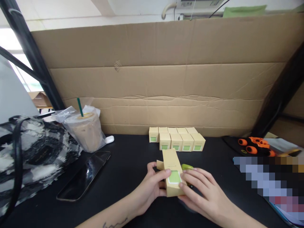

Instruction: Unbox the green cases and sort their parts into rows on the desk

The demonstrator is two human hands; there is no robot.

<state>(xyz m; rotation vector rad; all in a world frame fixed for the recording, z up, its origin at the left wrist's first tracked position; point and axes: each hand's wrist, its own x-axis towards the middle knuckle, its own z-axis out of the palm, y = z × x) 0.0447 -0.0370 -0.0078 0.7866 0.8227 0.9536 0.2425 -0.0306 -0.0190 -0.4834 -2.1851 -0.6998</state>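
Note:
A small tan carton [173, 164] with a green-and-white label is held up over the black table, tilted, and a side flap [160, 164] stands out at its left. My left hand [154, 185] grips the carton from the left, thumb on its front near the label. From the right, my right hand [201, 190] presses its fingertips against the carton's edge, fingers curled together. A green rounded object [187, 166] shows partly behind the right fingers; its kind cannot be made out. Beyond the hands, several matching cartons [181, 141] stand in two rows.
A phone [84, 175], a bagged iced drink [86, 131] with a green straw and a small white case [109, 139] lie left, beside a furry black-and-white bag [35, 155]. An orange-and-black toy [257, 145] sits right. A cardboard panel [156, 79] closes off the back.

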